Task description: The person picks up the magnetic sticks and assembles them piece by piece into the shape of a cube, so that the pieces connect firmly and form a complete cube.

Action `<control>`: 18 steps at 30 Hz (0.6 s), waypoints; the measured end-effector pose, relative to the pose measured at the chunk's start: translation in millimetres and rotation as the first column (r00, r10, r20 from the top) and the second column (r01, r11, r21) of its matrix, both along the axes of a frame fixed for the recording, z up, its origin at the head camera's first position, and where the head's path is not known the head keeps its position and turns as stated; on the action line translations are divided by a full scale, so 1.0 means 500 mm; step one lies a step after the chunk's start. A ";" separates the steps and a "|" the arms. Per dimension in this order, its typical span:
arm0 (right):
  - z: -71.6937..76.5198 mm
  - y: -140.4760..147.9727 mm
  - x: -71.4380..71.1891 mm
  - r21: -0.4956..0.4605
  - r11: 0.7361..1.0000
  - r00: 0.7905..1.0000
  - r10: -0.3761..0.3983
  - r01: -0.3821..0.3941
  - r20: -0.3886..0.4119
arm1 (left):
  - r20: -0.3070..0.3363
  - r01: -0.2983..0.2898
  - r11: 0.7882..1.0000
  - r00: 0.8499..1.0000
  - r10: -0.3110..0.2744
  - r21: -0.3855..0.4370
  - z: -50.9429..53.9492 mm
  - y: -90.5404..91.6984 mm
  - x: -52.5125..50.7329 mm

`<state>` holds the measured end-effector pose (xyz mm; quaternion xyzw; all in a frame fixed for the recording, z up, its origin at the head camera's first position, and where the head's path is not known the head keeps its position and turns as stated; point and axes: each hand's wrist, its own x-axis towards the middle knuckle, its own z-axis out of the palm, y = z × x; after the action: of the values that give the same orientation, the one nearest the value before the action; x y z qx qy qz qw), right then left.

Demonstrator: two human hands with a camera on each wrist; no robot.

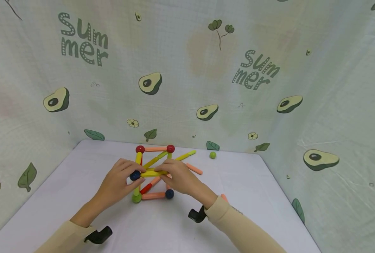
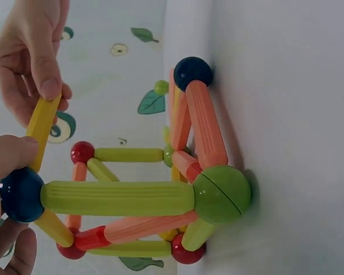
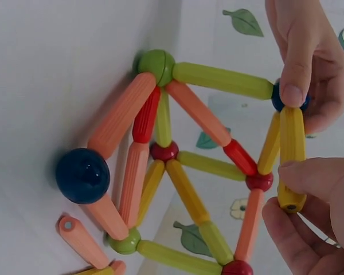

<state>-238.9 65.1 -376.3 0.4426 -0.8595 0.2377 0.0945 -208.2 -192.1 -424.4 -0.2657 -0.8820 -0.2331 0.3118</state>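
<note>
A frame of magnetic rods and balls stands on the table. My left hand (image 1: 119,177) grips the dark blue ball (image 2: 23,195) at its upper near corner, thumb and fingers on either side. From that ball a light green rod (image 2: 117,197) runs down to a green ball (image 2: 221,195). My right hand (image 1: 181,175) pinches a yellow rod (image 3: 292,137) near its free end. The rod's other end meets the blue ball, partly behind my left thumb. Below, a second dark blue ball (image 3: 83,176) sits at a bottom corner, joined by coral rods.
Behind the frame's right side lies a yellow and green rod (image 1: 186,155). A coral rod (image 1: 194,169) lies nearby, and another coral rod (image 1: 223,197) shows beside my right sleeve. A loose green ball (image 1: 213,155) rests near the back edge, before a patterned cloth (image 1: 175,70).
</note>
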 end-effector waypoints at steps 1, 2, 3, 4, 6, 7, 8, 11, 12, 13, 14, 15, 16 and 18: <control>0.000 0.001 -0.001 -0.006 1.000 1.000 0.003 -0.003 -0.002 | -0.004 0.002 1.000 1.000 -0.002 -0.003 0.000 0.002 -0.002; -0.001 0.001 -0.001 -0.012 1.000 1.000 0.007 -0.007 -0.004 | -0.008 0.004 1.000 1.000 -0.004 -0.006 0.000 0.003 -0.003; -0.001 0.002 -0.002 -0.019 1.000 1.000 0.013 -0.013 -0.005 | -0.011 0.008 1.000 1.000 -0.008 -0.008 0.001 0.005 -0.004; -0.002 0.004 -0.004 -0.024 1.000 1.000 0.017 -0.017 -0.004 | -0.014 0.011 1.000 1.000 -0.012 -0.010 0.001 0.006 -0.005; -0.004 0.010 -0.006 -0.031 0.999 1.000 0.027 -0.027 0.004 | -0.018 0.014 1.000 1.000 -0.014 -0.015 0.000 0.008 -0.006; -0.004 0.014 -0.008 -0.030 0.999 0.999 0.031 -0.030 0.009 | -0.016 0.015 1.000 1.000 -0.015 -0.014 0.000 0.008 -0.007; -0.004 0.021 -0.011 -0.021 0.999 1.000 0.027 -0.027 0.011 | -0.013 0.015 1.000 1.000 -0.015 -0.013 0.000 0.009 -0.006; -0.006 0.054 -0.027 0.009 1.000 1.000 -0.004 0.004 0.029 | 0.002 0.012 1.000 1.000 -0.012 -0.003 -0.001 0.011 -0.005; -0.008 0.069 -0.036 0.019 1.000 0.999 -0.024 0.023 0.033 | 0.006 0.012 1.000 1.000 -0.012 0.004 0.000 0.011 -0.004; -0.010 0.086 -0.047 0.028 0.998 0.998 -0.050 0.049 0.037 | 0.010 0.011 1.000 1.000 -0.011 0.009 0.000 0.011 -0.003; -0.014 0.105 -0.059 0.036 0.996 0.996 -0.081 0.079 0.046 | 0.012 0.010 1.000 1.000 -0.010 0.013 0.000 0.011 -0.003; -0.019 0.125 -0.074 0.042 0.993 0.992 -0.112 0.110 0.050 | 0.013 0.011 1.000 1.000 -0.011 0.015 0.000 0.011 -0.003; -0.024 0.146 -0.089 0.052 0.988 0.988 -0.149 0.146 0.051 | 0.014 0.012 1.000 1.000 -0.012 0.017 0.001 0.011 -0.003; -0.036 0.189 -0.122 0.068 0.975 0.975 -0.216 0.213 0.048 | 0.013 0.015 1.000 1.000 -0.015 0.015 0.001 0.011 -0.003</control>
<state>-299.7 159.7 -394.6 0.3434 -0.9115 0.2110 0.0821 -209.5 -186.5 -424.0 -0.2683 -0.8802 -0.2437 0.3064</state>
